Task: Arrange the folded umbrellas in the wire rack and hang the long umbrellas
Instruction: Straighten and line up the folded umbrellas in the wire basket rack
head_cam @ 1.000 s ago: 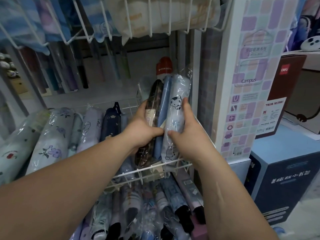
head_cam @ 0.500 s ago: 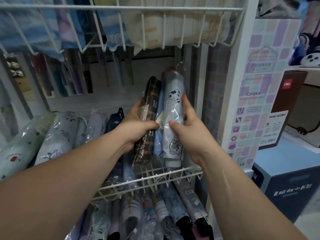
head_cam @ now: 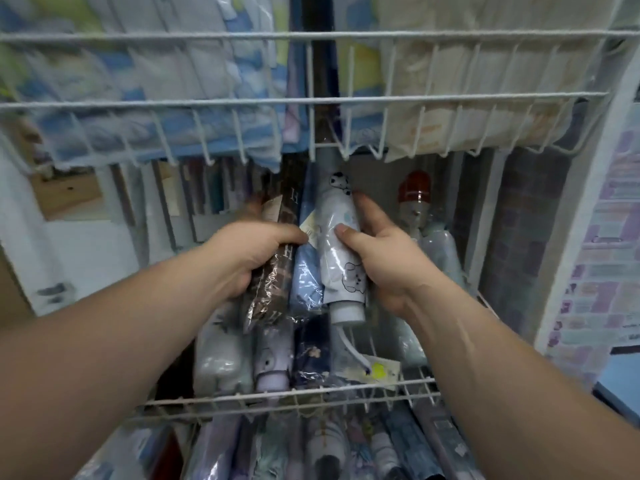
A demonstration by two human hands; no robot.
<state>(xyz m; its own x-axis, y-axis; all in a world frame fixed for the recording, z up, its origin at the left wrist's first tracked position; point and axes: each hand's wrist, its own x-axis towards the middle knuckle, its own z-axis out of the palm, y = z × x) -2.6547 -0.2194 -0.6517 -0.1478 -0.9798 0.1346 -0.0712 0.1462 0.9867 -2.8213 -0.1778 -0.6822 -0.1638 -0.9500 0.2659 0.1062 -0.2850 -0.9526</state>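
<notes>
**Umbrellas in slick sleeves, held mid-barrel**

Umbrellas come as a bunch of three, raised above the middle wire rack (head_cam: 277, 398). The left hand (head_cam: 249, 254) has its fingers closed around the brown checked umbrella (head_cam: 277, 268); the right hand (head_cam: 384, 258) grips the pale cartoon-print umbrella (head_cam: 341, 244), with the blue umbrella (head_cam: 306, 271) pinched between. They are probably light, stiff-cored cylinders in glossy, crinkly plastic that may slip, so mid-barrel holds suit.
</notes>
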